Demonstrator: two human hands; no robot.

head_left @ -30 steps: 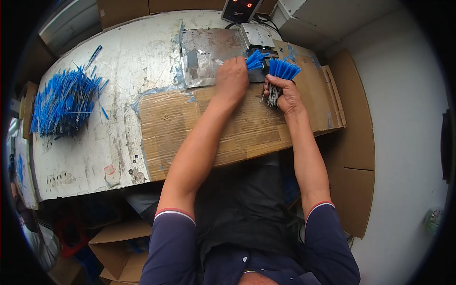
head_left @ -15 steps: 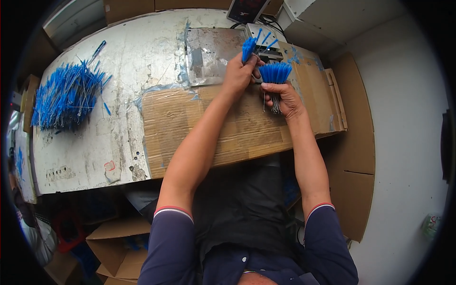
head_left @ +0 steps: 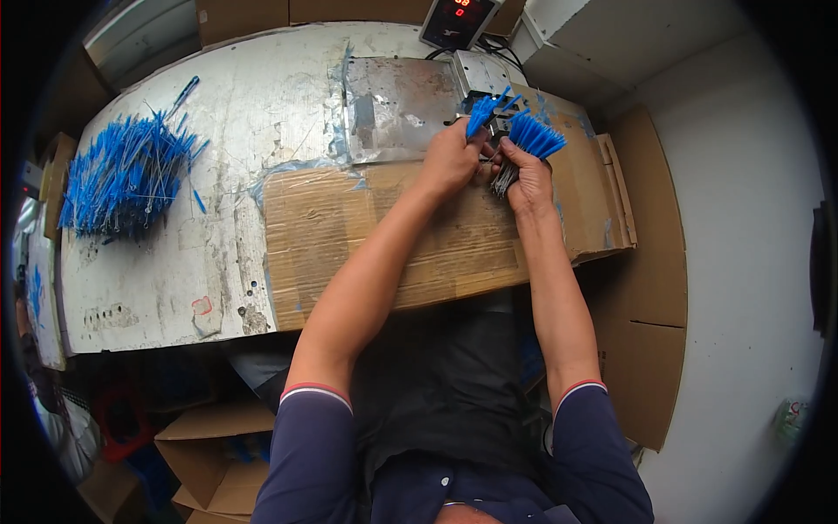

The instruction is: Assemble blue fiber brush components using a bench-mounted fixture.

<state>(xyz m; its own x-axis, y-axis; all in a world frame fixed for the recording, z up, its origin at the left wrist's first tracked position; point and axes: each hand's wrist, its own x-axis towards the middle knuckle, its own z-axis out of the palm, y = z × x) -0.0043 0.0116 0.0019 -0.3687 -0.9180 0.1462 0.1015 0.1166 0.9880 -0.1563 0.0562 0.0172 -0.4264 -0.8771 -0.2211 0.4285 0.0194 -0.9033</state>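
My left hand (head_left: 452,159) is closed around a small bunch of blue wire-stemmed brushes (head_left: 479,115), bristles pointing up and away from me. Close beside it, my right hand (head_left: 530,182) grips a fuller bunch of the same brushes (head_left: 536,136). That bunch leans to the right, and its bare wire ends (head_left: 504,181) come out below toward my left hand. The fingertips of both hands almost meet, partly hiding one another. Just beyond them stands a small metal machine (head_left: 482,77), with a few loose blue brush tips showing in front of it.
A big heap of blue brushes (head_left: 127,179) lies on the worn white table (head_left: 236,113) at the left. Under my forearms is a taped cardboard sheet (head_left: 349,236), with a metal plate (head_left: 397,100) behind it. A display box (head_left: 454,22) with red digits stands at the back; cardboard (head_left: 650,288) lines the right.
My right hand has come in toward my left, and its bunch has tipped from upright to the right. My left hand has shifted slightly right and nearer. The view has tilted a little.
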